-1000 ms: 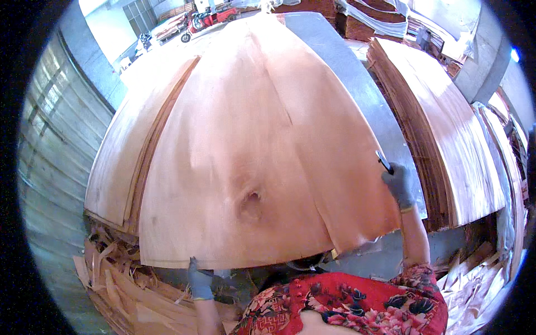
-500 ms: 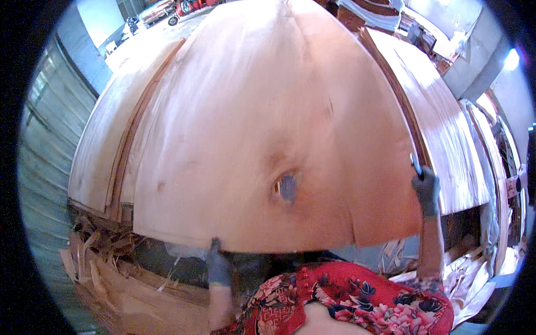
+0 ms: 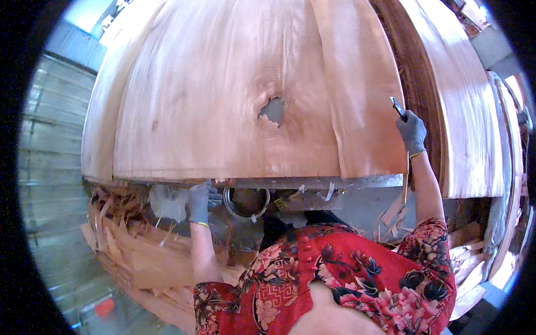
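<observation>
Scrap heap [image 3: 120, 245]: torn strips and offcuts of pale veneer, piled low at the far left, below the table edge.

Left hand [image 3: 200, 202]: grey glove, fingers curled shut on the near edge of the veneer sheet [image 3: 234, 95], beside a crumpled pale scrap [image 3: 166, 202].

Veneer sheet: large, thin, reddish-tan wood, lying flat across the work table [image 3: 312, 182] and filling the middle of the view; a ragged knot hole [image 3: 272, 109] sits near its centre.

Tape roll [image 3: 245, 202]: a ring just under the table edge, right of the left hand.

Right hand [image 3: 412, 132]: grey glove, closed around a small dark tool [image 3: 398, 108], resting at the sheet's right edge.

Veneer stack [image 3: 469, 106]: further sheets piled at the far right, well apart from the left hand.
</observation>
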The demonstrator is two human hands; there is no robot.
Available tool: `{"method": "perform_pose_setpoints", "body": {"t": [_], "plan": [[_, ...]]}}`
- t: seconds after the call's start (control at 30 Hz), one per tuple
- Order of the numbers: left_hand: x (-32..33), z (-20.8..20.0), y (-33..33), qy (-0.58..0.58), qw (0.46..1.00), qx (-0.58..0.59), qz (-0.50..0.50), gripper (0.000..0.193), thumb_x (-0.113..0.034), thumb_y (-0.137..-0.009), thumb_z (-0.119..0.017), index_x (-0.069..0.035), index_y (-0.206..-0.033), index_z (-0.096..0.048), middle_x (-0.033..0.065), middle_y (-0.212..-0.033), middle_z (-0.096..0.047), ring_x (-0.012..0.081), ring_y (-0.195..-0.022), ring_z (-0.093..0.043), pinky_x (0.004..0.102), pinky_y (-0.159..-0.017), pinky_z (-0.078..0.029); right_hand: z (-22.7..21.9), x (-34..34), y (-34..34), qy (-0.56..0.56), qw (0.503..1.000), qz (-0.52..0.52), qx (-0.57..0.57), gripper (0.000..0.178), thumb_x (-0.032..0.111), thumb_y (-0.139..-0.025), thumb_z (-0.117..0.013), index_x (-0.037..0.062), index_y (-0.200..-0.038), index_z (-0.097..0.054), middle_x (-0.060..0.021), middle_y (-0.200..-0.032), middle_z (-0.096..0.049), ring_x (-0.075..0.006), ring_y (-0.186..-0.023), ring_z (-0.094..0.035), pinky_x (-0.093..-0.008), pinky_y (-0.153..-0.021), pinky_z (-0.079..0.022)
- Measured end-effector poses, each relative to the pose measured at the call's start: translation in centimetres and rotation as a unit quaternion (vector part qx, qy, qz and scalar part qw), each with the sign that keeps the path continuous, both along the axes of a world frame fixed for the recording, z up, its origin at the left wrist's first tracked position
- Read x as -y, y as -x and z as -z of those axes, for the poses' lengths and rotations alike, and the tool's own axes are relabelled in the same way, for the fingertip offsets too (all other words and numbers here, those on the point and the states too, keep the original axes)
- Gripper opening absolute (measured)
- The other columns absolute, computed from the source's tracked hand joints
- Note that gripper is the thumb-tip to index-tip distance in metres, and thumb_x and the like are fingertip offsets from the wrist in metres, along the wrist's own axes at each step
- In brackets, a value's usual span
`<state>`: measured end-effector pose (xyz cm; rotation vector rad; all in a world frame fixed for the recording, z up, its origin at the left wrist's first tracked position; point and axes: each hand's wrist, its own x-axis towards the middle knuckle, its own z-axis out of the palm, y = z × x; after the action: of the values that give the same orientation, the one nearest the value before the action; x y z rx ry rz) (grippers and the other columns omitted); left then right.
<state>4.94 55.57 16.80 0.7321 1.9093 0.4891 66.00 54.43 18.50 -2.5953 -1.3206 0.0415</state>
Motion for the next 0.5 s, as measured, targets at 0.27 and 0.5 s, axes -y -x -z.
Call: {"method": "perform_pose_setpoints", "body": {"t": [0.27, 0.5], "plan": [[-0.8, 0.5, -15.4, -0.44, 0.732, -0.399, 0.333, 0.059, -0.032, -0.082, -0.056, -0.005, -0.132, -0.038, 0.0253, -0.134, -0.036, 0.0375, -0.122, -0.039, 0.0421, -0.096, -0.037, 2.5, -2.1, -5.3, 0.0, 0.998, -0.021, -0.053, 0.025, 0.034, -0.074, -0.057, 0.0119, -0.085, -0.059, -0.0147, -0.08, -0.063, -0.0344, -0.076, -0.061, -0.0437, -0.064, -0.047], [-1.7, 6.1, -20.3, -0.335, 0.724, -0.404, 0.449, 0.067, -0.041, -0.085, -0.044, -0.005, -0.138, -0.026, 0.0258, -0.144, -0.012, 0.041, -0.134, -0.011, 0.0522, -0.107, -0.009, 3.0, 5.2, -5.0, -0.018, 0.974, -0.047, -0.22, 0.044, 0.045, -0.077, -0.064, 0.0012, -0.085, -0.059, -0.0181, -0.073, -0.06, -0.0334, -0.069, -0.059, -0.0401, -0.062, -0.044]]}}
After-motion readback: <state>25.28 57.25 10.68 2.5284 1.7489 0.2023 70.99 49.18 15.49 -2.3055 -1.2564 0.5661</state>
